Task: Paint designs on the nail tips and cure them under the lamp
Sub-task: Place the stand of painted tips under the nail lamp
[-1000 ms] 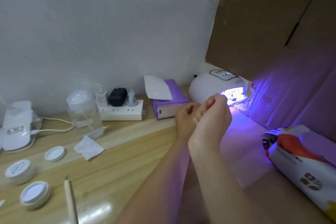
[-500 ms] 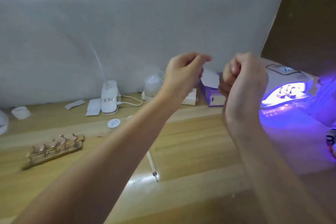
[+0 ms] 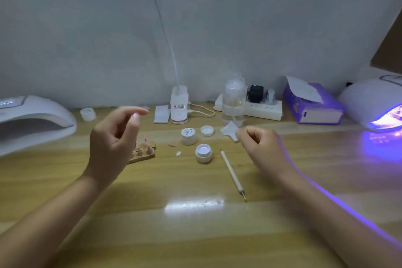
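Head view shows the brush (image 3: 232, 173) lying flat on the bench (image 3: 195, 224), just below and inboard of the right hand (image 3: 261, 148). Its long axis runs away from the person and a little leftward, with the dark tip at the near end. The right hand is plainly the nearer one; it hovers over the bench with fingers curled inward, and I cannot tell whether anything is pinched in them. The left hand (image 3: 113, 141) is raised, well apart from the right, fingers loosely bent with thumb and forefinger parted, holding nothing visible. Behind it, partly hidden, stands the wooden holder (image 3: 144, 152) with nail tips on pegs. An uncapped jar (image 3: 203, 153) sits between holder and brush. The lit lamp (image 3: 376, 106) glows violet at the far right. Picking up the brush probably means a short drop of the right hand.
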Motion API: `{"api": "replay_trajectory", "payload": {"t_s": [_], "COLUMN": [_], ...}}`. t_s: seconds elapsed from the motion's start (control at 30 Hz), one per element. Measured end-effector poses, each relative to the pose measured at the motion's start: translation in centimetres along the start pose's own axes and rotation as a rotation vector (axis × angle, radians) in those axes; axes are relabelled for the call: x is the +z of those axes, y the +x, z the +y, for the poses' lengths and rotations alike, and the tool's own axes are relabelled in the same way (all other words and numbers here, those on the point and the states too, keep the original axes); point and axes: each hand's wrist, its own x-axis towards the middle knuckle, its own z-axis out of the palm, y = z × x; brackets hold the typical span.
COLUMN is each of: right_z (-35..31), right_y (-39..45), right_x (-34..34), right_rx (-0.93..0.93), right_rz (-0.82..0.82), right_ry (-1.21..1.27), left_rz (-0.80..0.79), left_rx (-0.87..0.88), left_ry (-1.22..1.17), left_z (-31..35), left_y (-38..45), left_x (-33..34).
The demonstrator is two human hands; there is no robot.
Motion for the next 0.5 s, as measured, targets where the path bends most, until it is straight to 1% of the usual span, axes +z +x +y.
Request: {"api": "replay_trajectory", "payload": {"t_s": [0.1, 0.23, 0.33, 0.43, 0.5], "right_z": [1.2, 2.0, 1.9, 1.6, 1.4], "right_y": [-0.4, -0.5, -0.6, -0.9, -1.2], "right_x": [0.8, 1.6, 2.0, 2.1, 2.1], "right_rx": [0.019, 0.066, 0.069, 0.007, -0.026], "right_rz": [-0.022, -0.063, -0.080, -0.124, -0.167], "right_ry": [-0.084, -0.186, -0.314, -0.480, -0.525], "left_rz": [-0.047, -0.108, -0.127, -0.159, -0.197], "left_rx": [0.051, 0.118, 0.164, 0.140, 0.100], "left_ry": [0.031, 0.191, 0.239, 0.273, 0.265], "left_z": [-1.6, -3.4, -4.4, -4.8, -5.0], "left_y": [-1.5, -2.7, -2.8, -2.5, -2.2], "left_x": [-1.0, -2.3, -2.6, -2.5, -2.5]}}
